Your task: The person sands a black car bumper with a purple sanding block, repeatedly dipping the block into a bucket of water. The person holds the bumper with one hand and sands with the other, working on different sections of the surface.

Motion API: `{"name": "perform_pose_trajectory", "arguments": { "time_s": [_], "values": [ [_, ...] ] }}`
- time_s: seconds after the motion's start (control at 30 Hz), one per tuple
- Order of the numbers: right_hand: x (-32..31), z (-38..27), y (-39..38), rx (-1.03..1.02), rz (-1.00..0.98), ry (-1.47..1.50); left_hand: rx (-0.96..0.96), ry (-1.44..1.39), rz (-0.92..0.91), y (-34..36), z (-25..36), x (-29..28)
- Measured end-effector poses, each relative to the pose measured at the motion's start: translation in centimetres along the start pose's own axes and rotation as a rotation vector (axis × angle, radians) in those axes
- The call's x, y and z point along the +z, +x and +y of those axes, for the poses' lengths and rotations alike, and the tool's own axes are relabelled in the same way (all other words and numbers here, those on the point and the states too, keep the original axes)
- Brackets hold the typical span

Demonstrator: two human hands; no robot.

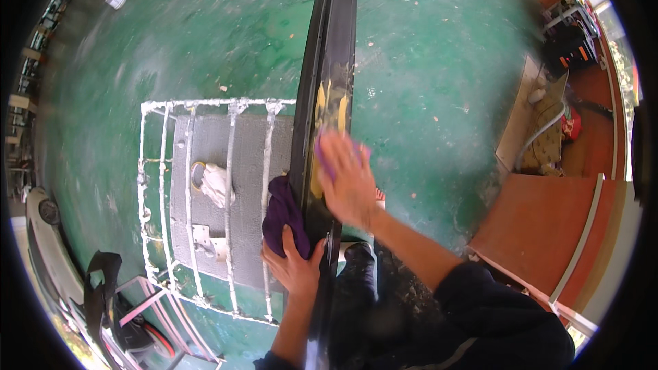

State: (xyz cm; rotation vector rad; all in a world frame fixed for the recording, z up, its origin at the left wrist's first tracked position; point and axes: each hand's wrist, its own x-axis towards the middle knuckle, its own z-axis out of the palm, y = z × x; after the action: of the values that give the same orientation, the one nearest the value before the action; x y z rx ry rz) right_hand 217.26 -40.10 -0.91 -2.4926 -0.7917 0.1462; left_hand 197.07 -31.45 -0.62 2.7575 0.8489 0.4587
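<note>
A long black panel (338, 41), shaped like a car trim piece, runs away from me through the middle of the head view. Yellow filler patches (316, 179) mark its upper face. My right hand (348, 188), slightly blurred, presses a thin purple sheet of sandpaper (325, 157) onto these patches; its palm hides most of the sheet. A dark purple cloth (279, 214) hangs bunched at the panel's left edge. My left hand (296, 260) grips the cloth against that edge, thumb on the panel and fingers over the cloth.
Under the panel, to the left, stands a white-wrapped rack (230, 233) holding a tape roll (197, 175) and crumpled white material (218, 185). A reddish-brown board (541, 226) and cardboard (517, 113) lie at right. A pink-and-white metal frame (154, 301) stands at lower left.
</note>
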Motion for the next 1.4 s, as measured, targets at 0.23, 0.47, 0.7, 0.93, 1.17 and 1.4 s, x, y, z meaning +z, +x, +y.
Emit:
{"name": "perform_pose_trajectory", "arguments": {
  "time_s": [0.23, 0.47, 0.7, 0.93, 1.17, 1.4],
  "values": [
    [0.0, -2.1, -3.8, -0.033, -0.064, 0.052, 0.002, 0.003, 0.006, -0.4, -0.4, 0.0],
    [-1.3, 1.9, 4.0, -0.279, 0.037, -0.09, 0.01, 0.008, -0.01, -0.5, 0.1, 0.0],
    [-3.5, 5.0, 3.9, -0.693, -0.003, -0.359, 0.01, 0.005, 0.039, 0.2, 0.7, -0.4],
    [-3.8, 2.9, 0.5, -0.643, -0.18, -0.152, 0.009, 0.015, 0.032, 0.0, 0.3, -0.6],
    [-4.7, 4.3, 5.7, -0.648, -0.012, -0.379, -0.009, 0.015, 0.023, 0.0, 0.6, -0.5],
    [-4.8, 5.5, 6.2, -0.727, -0.001, -0.248, -0.01, -0.001, 0.01, 0.5, 1.0, -0.9]
  ]
}}
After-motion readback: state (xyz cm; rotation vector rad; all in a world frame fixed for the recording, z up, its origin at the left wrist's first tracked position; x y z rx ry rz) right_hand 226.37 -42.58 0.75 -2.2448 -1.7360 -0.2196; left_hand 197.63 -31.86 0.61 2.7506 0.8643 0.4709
